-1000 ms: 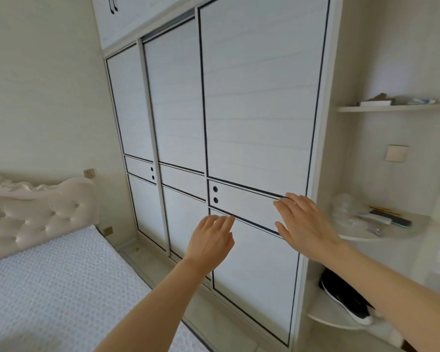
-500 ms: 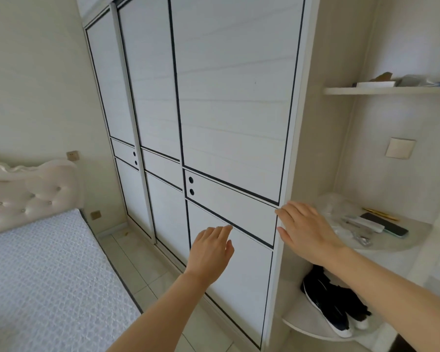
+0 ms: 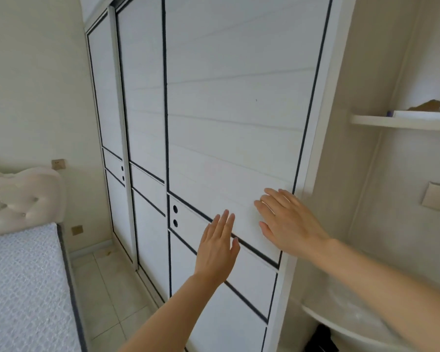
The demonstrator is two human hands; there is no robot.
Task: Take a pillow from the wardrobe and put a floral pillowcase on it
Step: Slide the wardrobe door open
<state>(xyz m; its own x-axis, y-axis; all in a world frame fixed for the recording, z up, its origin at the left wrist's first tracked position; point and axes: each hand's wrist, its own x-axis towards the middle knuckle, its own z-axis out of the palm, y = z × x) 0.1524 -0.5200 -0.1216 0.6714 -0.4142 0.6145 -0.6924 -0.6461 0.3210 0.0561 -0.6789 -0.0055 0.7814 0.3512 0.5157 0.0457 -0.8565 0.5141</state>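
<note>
A white wardrobe (image 3: 229, 102) with black-lined sliding doors fills the middle of the view, all doors closed. My left hand (image 3: 217, 248) is flat and open against the nearest door's lower panel. My right hand (image 3: 287, 221) is also open, fingers spread, pressed on the same door close to its right edge. No pillow or pillowcase is visible; the inside of the wardrobe is hidden.
A bed with a white textured mattress (image 3: 18, 288) and a tufted headboard (image 3: 21, 199) lies at the left. Tiled floor (image 3: 107, 283) runs between bed and wardrobe. To the right are a wall shelf (image 3: 401, 121), a rounded corner shelf (image 3: 341, 323) and dark shoes (image 3: 320, 339) below.
I have come closer to the wardrobe. Both hands have risen and now lie flat on the rightmost door, the right hand having shifted left from the door's edge onto the panel.
</note>
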